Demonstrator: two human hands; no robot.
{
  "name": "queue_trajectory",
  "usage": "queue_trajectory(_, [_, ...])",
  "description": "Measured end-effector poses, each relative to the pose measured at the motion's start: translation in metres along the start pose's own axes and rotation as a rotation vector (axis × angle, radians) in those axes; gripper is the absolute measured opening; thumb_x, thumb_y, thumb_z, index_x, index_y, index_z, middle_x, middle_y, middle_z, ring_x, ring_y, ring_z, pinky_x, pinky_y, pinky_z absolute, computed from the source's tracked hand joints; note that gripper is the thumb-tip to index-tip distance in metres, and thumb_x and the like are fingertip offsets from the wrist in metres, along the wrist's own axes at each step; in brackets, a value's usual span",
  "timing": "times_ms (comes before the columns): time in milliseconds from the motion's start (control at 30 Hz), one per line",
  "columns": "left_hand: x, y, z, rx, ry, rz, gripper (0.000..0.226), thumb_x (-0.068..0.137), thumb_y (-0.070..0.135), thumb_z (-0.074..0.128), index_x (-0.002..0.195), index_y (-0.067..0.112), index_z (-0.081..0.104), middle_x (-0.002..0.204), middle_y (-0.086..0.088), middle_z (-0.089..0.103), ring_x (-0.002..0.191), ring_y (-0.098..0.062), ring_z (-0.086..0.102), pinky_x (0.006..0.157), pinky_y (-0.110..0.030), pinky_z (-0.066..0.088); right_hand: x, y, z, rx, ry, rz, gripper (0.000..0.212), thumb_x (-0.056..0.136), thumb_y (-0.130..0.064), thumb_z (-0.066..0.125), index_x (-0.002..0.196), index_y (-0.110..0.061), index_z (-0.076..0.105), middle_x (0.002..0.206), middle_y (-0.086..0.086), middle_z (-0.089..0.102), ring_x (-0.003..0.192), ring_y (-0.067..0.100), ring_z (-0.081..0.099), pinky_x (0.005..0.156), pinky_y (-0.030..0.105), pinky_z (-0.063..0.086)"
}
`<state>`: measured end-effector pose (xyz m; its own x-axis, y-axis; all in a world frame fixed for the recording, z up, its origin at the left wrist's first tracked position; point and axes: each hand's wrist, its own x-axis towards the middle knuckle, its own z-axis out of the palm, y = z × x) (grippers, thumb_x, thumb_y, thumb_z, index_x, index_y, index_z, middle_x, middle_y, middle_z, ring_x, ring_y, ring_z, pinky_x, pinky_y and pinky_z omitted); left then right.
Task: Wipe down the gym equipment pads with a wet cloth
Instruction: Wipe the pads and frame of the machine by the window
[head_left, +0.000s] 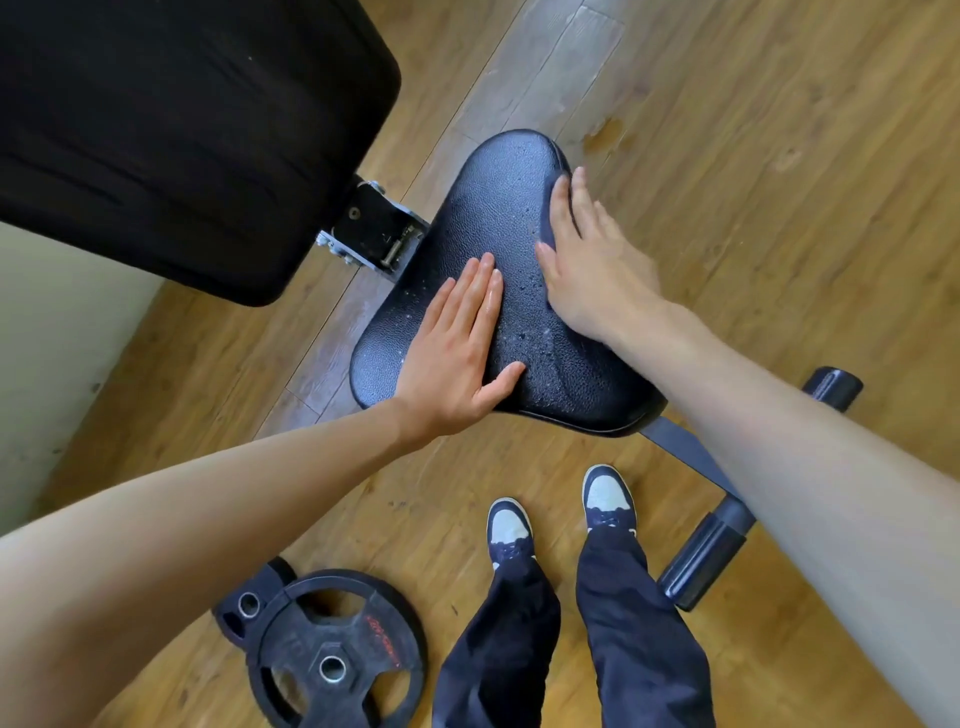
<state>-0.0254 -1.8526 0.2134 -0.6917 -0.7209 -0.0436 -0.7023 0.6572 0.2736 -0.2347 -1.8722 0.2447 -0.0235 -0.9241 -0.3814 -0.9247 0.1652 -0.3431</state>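
A black textured seat pad of a weight bench lies in the middle of the view, beaded with water drops. My left hand rests flat on its near left part, palm down, fingers straight and holding nothing. My right hand presses a dark cloth against the pad's right edge. Most of the cloth is hidden under the palm and fingers. The large black back pad rises at the upper left.
A metal hinge bracket joins the two pads. Black weight plates lie on the wooden floor at the bottom left. Foam leg rollers stick out at the right. My shoes stand just before the seat. A wet patch marks the floor.
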Motion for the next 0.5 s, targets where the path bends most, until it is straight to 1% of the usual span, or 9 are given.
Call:
queue_trajectory(67, [0.0,0.0,0.0,-0.007,0.003,0.004,0.088,0.1,0.059,0.034,0.16,-0.004,0.02,0.169,-0.022,0.014,0.159,-0.033,0.009,0.126,-0.055,0.017,-0.049,0.006,0.004,-0.123,0.055,-0.028,0.065,0.108,-0.043,0.023,0.164,-0.011,0.009,0.172,0.007,0.004,0.155,0.03,0.023,0.109,0.047,0.042])
queue_trajectory(100, [0.0,0.0,0.0,-0.006,0.006,0.002,0.089,0.1,0.059,0.035,0.16,-0.004,0.02,0.169,-0.022,0.014,0.159,-0.033,0.008,0.126,-0.055,0.017,-0.072,0.008,0.005,-0.157,0.042,-0.036,0.064,0.107,-0.043,0.022,0.163,-0.011,0.015,0.172,0.007,0.011,0.152,0.031,0.029,0.103,0.047,0.047])
queue_trajectory(133, [0.0,-0.001,0.0,-0.003,0.01,-0.001,0.089,0.099,0.059,0.036,0.16,-0.004,0.02,0.169,-0.022,0.014,0.159,-0.032,0.008,0.126,-0.054,0.017,-0.085,0.01,0.005,-0.161,0.03,-0.042,0.064,0.107,-0.042,0.021,0.162,-0.011,0.019,0.171,0.007,0.016,0.15,0.031,0.033,0.099,0.047,0.05])
queue_trajectory(167, [0.0,-0.001,0.0,-0.001,0.015,-0.003,0.089,0.099,0.059,0.037,0.16,-0.003,0.02,0.169,-0.022,0.014,0.159,-0.032,0.008,0.126,-0.054,0.017,-0.083,0.012,0.005,-0.152,0.009,-0.038,0.063,0.107,-0.042,0.023,0.162,-0.012,0.02,0.17,0.007,0.017,0.149,0.031,0.035,0.098,0.047,0.05])
queue_trajectory(267, [0.001,0.0,0.001,-0.003,0.021,-0.003,0.089,0.099,0.058,0.038,0.16,-0.004,0.021,0.169,-0.022,0.015,0.159,-0.032,0.009,0.126,-0.054,0.017,-0.028,0.006,0.001,-0.038,0.055,0.02,0.065,0.109,-0.041,0.028,0.164,-0.016,0.006,0.172,0.003,0.003,0.149,0.03,0.032,0.106,0.046,0.044])
queue_trajectory(367, [0.0,-0.001,0.001,0.01,0.014,-0.007,0.088,0.099,0.058,0.037,0.16,-0.003,0.021,0.169,-0.022,0.015,0.159,-0.032,0.009,0.127,-0.053,0.016,0.036,-0.008,-0.003,0.101,0.032,0.08,0.067,0.11,-0.041,0.028,0.164,-0.017,-0.003,0.172,0.003,-0.008,0.149,0.034,0.031,0.111,0.047,0.037])
queue_trajectory(433, [0.001,-0.001,0.001,0.01,0.012,-0.006,0.088,0.099,0.058,0.037,0.16,-0.003,0.021,0.169,-0.021,0.015,0.159,-0.032,0.009,0.127,-0.053,0.016,0.041,-0.011,-0.002,0.076,0.027,0.07,0.067,0.11,-0.041,0.027,0.164,-0.015,-0.004,0.172,0.004,-0.01,0.152,0.034,0.025,0.114,0.049,0.036])
queue_trajectory(500, [0.0,0.0,0.001,0.001,0.013,-0.006,0.088,0.099,0.058,0.037,0.16,-0.003,0.021,0.169,-0.022,0.014,0.159,-0.032,0.009,0.127,-0.053,0.016,0.008,-0.006,0.001,-0.035,0.008,0.017,0.066,0.11,-0.042,0.025,0.164,-0.015,-0.001,0.172,0.003,-0.008,0.155,0.031,0.018,0.114,0.049,0.038])
